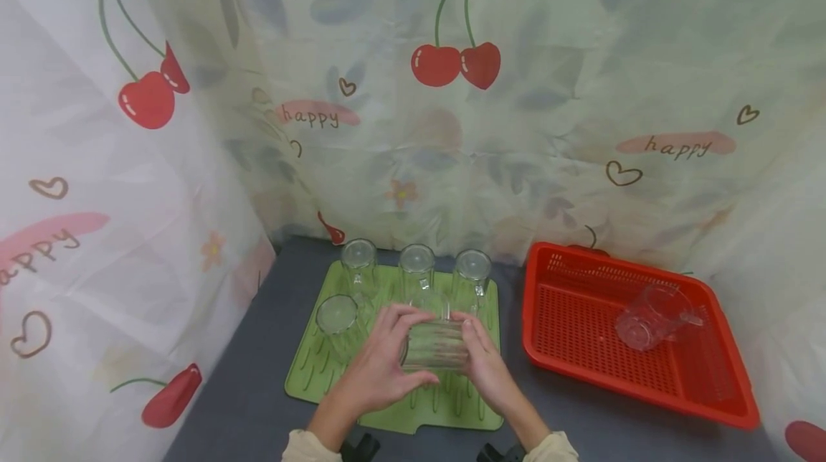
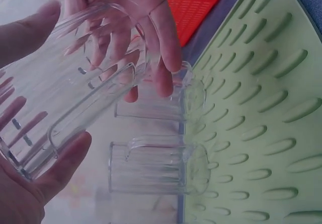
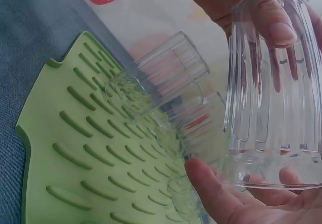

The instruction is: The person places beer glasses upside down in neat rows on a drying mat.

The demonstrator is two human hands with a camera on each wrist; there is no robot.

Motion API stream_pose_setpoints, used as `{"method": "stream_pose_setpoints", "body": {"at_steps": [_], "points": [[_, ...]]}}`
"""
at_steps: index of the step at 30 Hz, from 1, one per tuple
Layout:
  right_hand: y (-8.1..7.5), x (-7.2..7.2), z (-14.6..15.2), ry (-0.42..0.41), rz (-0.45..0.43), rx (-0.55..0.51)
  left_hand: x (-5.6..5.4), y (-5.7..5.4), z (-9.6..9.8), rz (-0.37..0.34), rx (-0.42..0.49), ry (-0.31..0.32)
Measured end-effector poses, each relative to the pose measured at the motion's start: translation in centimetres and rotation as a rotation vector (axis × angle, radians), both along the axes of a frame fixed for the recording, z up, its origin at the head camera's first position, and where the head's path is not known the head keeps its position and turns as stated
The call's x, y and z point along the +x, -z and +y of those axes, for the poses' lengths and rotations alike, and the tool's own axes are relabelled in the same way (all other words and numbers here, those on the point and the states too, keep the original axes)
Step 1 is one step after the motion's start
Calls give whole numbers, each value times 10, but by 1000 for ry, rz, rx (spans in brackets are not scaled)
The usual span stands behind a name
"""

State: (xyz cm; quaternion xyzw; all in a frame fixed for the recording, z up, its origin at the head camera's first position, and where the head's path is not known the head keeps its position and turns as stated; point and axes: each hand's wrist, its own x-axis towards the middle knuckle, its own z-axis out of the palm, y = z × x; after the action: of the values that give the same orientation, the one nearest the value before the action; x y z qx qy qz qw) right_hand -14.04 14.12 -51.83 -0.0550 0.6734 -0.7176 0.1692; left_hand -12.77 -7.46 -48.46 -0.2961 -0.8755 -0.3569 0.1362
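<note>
A clear glass mug [image 1: 435,346] lies sideways in the air between the two hands, above a green draining mat [image 1: 393,420]. My left hand [image 1: 377,361] grips its side, with thumb and fingers on opposite sides in the left wrist view. My right hand [image 1: 487,365] is at the mug's other end; its fingers [image 2: 163,43] are extended, and in the right wrist view they show partly through the glass. The mug's handle [image 2: 93,103] runs along its side. Other clear mugs stand upside down on the mat: a front left mug [image 1: 338,326] and a back row including a middle mug [image 1: 416,272].
A red plastic basket [image 1: 538,304] stands at the right with a clear mug [image 1: 648,318] tipped on its side inside. Printed curtain [image 1: 400,146] walls enclose the dark grey table [image 1: 239,383] at the back and sides.
</note>
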Motion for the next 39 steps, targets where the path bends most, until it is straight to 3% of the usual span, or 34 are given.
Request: {"method": "stream_pose_setpoints", "body": {"at_steps": [5,11,17,28,35,39], "points": [[1,0,3,-22,-6,-5,-3,3,2,29,35,20],[4,0,8,-69,9,5,-6,10,4,89,169,61],[3,1,16,-60,51,155,-8,10,7,107,251,97],[-6,-2,34,52,90,223,-13,8,4,134,241,100],[-14,-3,46,103,127,231,-19,9,0,138,120,32],[-18,-3,54,89,154,225,-23,11,-1,160,50,31]]}}
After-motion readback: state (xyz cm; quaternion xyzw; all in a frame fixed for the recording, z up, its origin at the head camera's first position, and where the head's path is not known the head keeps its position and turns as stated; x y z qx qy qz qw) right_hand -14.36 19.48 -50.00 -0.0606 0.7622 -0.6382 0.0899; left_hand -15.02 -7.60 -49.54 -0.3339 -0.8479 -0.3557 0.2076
